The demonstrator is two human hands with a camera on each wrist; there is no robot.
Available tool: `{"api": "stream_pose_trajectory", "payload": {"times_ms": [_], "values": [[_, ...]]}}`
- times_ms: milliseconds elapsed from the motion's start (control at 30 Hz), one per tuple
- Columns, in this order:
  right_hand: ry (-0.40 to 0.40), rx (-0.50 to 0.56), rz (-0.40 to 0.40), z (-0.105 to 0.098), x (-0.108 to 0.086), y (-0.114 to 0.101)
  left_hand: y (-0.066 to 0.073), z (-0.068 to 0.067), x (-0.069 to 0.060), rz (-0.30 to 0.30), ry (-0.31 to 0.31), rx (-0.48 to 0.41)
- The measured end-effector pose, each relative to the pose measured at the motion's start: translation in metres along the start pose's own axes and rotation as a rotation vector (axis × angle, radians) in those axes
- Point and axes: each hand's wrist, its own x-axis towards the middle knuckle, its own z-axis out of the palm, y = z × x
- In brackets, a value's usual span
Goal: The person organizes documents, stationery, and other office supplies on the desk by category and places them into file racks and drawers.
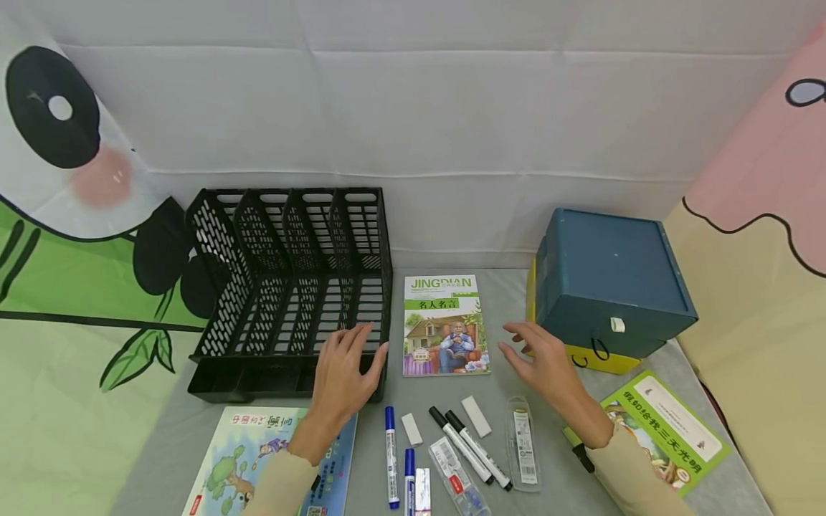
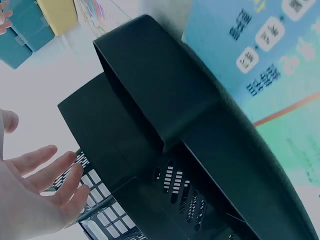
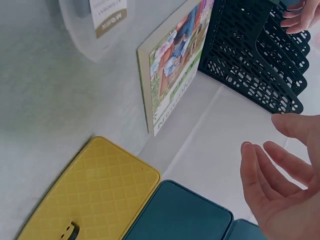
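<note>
My left hand (image 1: 342,376) hovers over the front right of a black desktop file rack (image 1: 290,344), fingers spread and holding nothing. In the left wrist view the same hand (image 2: 42,192) appears beside the rack's front trays (image 2: 155,75). My right hand (image 1: 548,362) is in the air just left of a dark blue storage box (image 1: 619,258), its fingers loosely bent around nothing, as the right wrist view of the hand (image 3: 285,185) also shows. Between the hands lies a book with a house and seated figure on its cover (image 1: 447,326).
In front lie blue markers (image 1: 391,459), black markers (image 1: 461,444), white erasers (image 1: 476,416) and clear plastic cases (image 1: 523,444). Picture books (image 1: 239,459) lie at front left, a green book (image 1: 671,430) at right. A yellow box (image 1: 603,360) sits under the blue one.
</note>
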Motion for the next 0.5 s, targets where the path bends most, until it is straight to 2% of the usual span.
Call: {"api": "stream_pose_trajectory", "payload": {"times_ms": [200,500], "values": [[0.025,-0.027,0.022,-0.013,-0.014,-0.002,0.002,0.002,-0.009,0.052,0.061,-0.016],[0.057,-0.053,0.076,-0.031,-0.035,-0.003,0.01,0.003,-0.016,0.057,0.078,-0.04]]}}
